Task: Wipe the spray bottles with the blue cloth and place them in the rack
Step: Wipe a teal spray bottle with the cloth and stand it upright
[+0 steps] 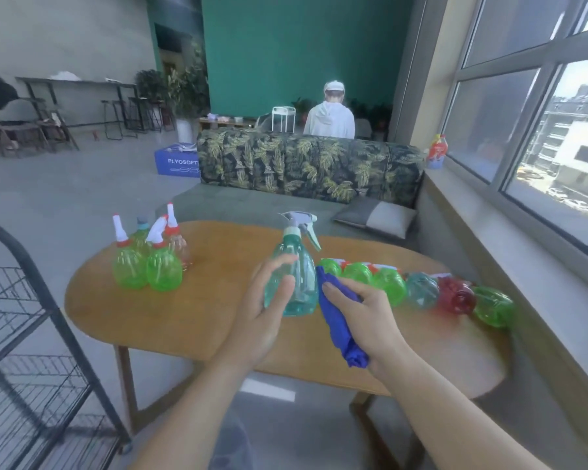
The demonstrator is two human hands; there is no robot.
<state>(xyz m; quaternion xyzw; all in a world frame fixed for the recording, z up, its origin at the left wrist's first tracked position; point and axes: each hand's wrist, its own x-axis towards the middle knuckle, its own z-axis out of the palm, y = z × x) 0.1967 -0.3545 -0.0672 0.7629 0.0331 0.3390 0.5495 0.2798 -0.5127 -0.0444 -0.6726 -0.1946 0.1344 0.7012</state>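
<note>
A teal spray bottle (294, 276) stands upright above the middle of the oval wooden table (197, 320), its long axis vertical and its grey-white trigger head at the top, with the nozzle pointing left and the trigger lever hanging down on the right. The left hand (267, 310) cups the bottle's left flank, thumb across the front and fingers (279, 261) spread loosely round the back; whether the bottle's base touches the table or is lifted just off it is hard to tell from this angle. The right hand (364, 317) grips a bunched blue cloth (336, 320), fingers curled round it, and the cloth's upper end lies against the bottle's right side while its lower end hangs out below the palm. To the right, a row of bottles (421, 293) lies on its side along the table's far edge: several green, one teal, one red, and a last green one nearest the window, their bases facing the camera. On the table's left end, a cluster of upright bottles (150, 262) stands close together, mostly green with white and red spray heads pointing up. A black wire rack (31, 334) stands on the floor left of the table. Beyond the table are a leaf-print sofa (309, 164) and a seated person in white (330, 113), back turned.
</note>
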